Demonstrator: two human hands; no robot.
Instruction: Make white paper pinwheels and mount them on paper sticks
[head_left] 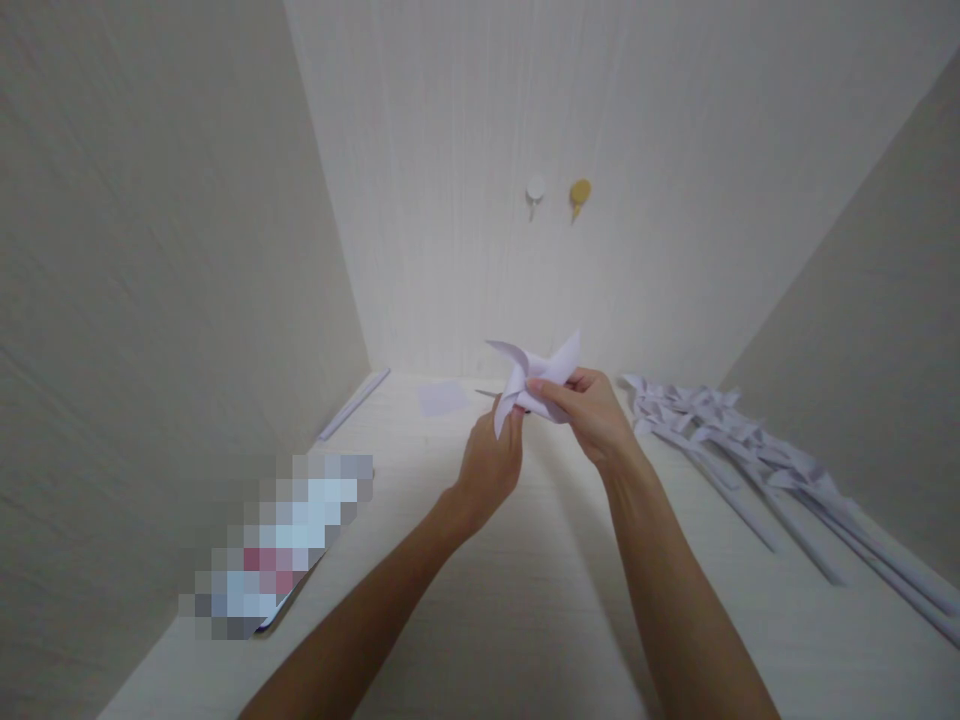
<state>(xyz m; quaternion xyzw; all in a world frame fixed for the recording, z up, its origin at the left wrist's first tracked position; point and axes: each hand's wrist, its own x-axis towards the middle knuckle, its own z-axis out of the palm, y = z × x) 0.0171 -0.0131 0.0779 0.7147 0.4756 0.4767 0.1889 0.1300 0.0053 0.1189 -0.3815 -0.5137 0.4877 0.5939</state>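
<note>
Seen from the head camera, I hold a white paper pinwheel [536, 368] just above the desk [540, 600]. My left hand [491, 462] has a lower blade in a pinching grip, and my right hand [592, 410] closes over the centre, hiding it. At right, a pile of pinwheels on sticks [720, 420] runs off the frame edge; the flat object at left [281, 540] is pixelated beyond recognition.

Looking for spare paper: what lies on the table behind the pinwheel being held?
A small paper square lies behind the pinwheel, toward the left. Anything straight behind is covered by the pinwheel itself.
</note>
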